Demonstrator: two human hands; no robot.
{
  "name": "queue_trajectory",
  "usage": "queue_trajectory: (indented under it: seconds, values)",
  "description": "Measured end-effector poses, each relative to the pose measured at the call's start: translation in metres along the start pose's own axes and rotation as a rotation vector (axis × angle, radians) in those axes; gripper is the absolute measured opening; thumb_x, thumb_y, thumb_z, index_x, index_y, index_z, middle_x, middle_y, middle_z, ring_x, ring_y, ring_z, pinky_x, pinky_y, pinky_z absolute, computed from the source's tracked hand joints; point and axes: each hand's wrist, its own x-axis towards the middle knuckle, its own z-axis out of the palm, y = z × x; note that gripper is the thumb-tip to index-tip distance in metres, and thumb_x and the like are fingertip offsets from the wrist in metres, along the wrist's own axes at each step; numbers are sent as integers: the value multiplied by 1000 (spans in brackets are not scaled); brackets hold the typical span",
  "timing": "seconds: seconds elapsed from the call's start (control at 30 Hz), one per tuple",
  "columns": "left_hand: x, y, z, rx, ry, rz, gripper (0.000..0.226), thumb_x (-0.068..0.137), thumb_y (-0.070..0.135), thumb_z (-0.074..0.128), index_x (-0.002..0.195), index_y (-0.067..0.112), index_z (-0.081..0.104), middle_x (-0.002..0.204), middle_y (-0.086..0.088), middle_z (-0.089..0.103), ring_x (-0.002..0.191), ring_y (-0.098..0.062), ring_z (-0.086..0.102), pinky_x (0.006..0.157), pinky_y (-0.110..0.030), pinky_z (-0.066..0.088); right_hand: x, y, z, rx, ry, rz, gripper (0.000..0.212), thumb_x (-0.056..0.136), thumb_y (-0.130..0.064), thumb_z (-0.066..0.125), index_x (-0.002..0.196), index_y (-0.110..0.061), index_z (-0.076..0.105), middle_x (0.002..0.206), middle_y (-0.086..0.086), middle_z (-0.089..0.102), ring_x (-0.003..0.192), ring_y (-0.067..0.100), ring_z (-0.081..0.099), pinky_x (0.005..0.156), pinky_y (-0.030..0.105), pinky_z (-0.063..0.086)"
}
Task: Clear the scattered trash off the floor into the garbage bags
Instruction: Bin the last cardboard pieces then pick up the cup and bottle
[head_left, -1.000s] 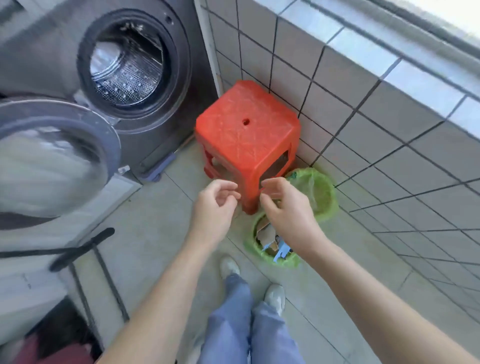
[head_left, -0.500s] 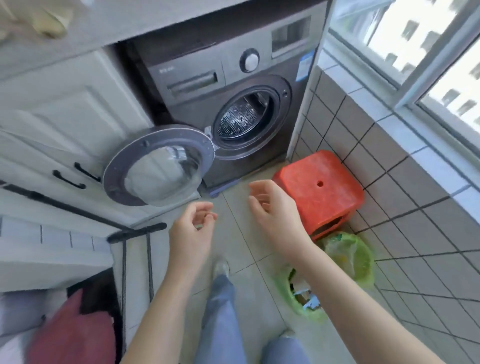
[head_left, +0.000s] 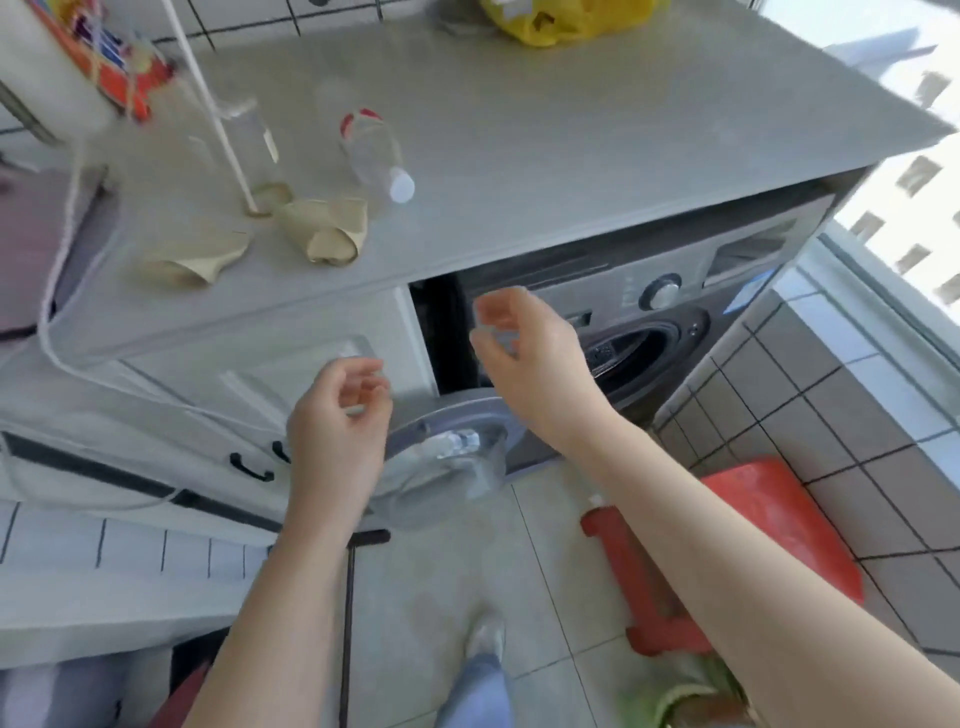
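Down at the bottom right edge of the head view, we saw only a blurred scrap of a green garbage bag (head_left: 691, 699) on the pale floor tiles (head_left: 545, 571), just below the red moulded plastic stool (head_left: 769, 525) that stood against the square-tiled wall (head_left: 831, 395); its contents were too smeared to tell. Our left hand (head_left: 337, 441) hung above the floor with its fingers loosely curled and nothing in them. Our right hand (head_left: 535, 358) was raised in front of the grey washing machine (head_left: 675, 312), fingers relaxed and bent, holding nothing that we could make out. Beneath the hands, the machine's round glass door (head_left: 447, 457) stood swung open. Higher up, on the smooth matte countertop (head_left: 571, 130), lay a clear plastic bottle (head_left: 374, 150) on its side with a white cap, several flattened tan paper cones (head_left: 322, 228), and a crumpled yellow plastic bag (head_left: 561, 18) at the far edge.
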Motion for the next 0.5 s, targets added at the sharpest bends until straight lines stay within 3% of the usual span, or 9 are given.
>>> queue_trajectory:
  seconds: [0.13, 0.27, 0.33, 0.43, 0.5]
  values:
    - [69, 1, -22, 37, 78, 55, 19, 87, 7, 58, 101, 19, 63, 96, 3, 64, 88, -11, 60, 71, -5, 43, 63, -30, 23, -37, 7, -81, 28, 92, -18, 55, 119, -10, 57, 115, 2, 62, 99, 14, 58, 88, 26, 47]
    - [128, -10, -50, 176, 237, 122, 26, 80, 12, 56, 105, 17, 65, 107, -7, 64, 97, -21, 59, 85, -28, 47, 112, -57, 48, -137, -76, -129, 35, 93, -26, 54, 125, -10, 52, 122, 7, 57, 107, 19, 54, 85, 23, 41]
    - [151, -16, -64, 325, 322, 181, 27, 77, 16, 57, 103, 15, 66, 106, -12, 62, 100, -33, 54, 92, -40, 43, 132, -69, 63, -172, -119, -111, 44, 92, -33, 55, 129, -10, 48, 125, 10, 52, 113, 27, 51, 92, 31, 42]
    - [176, -20, -82, 524, 369, 160, 38, 76, 24, 64, 113, 13, 61, 120, -20, 51, 115, -41, 43, 101, -40, 31, 158, -87, 86, -261, -202, -53, 60, 88, -48, 56, 132, -9, 40, 129, 14, 44, 119, 36, 42, 97, 43, 41]
    - [190, -25, -89, 629, 301, 28, 61, 74, 40, 73, 126, 17, 51, 133, -19, 40, 124, -43, 34, 105, -43, 26, 171, -97, 101, -358, -243, -25, 70, 85, -57, 55, 136, -12, 35, 133, 12, 40, 123, 37, 37, 94, 43, 39]
